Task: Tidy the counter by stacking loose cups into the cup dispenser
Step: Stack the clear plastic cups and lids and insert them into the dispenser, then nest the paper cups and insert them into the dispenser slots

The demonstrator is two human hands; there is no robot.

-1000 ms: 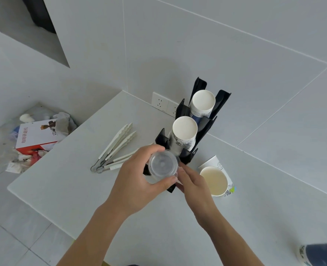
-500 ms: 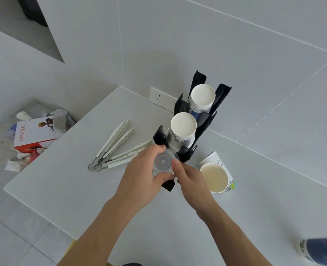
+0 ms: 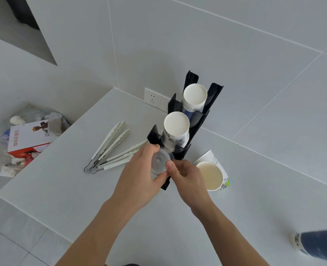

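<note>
A black stepped cup dispenser (image 3: 197,120) stands on the white counter (image 3: 62,181). Its back slot holds a white-rimmed paper cup stack (image 3: 195,96), its middle slot another stack (image 3: 176,125). At the front slot a clear plastic cup (image 3: 159,163) sits low, gripped around its side by my left hand (image 3: 139,179). My right hand (image 3: 187,177) pinches the cup's right rim with thumb and fingers. A loose white paper cup (image 3: 210,174) lies tilted on the counter just right of my right hand. A dark blue cup (image 3: 320,244) lies at the lower right edge.
Two pairs of white tongs (image 3: 110,146) lie left of the dispenser. A wall socket (image 3: 153,98) sits behind it. Left of the counter, on the floor, a bag of rubbish with a red and white box (image 3: 30,137). The counter's edge runs along the lower left.
The clear cup has gone down into the dispenser's front slot with both hands on it. My right thumb has moved onto its rim.
</note>
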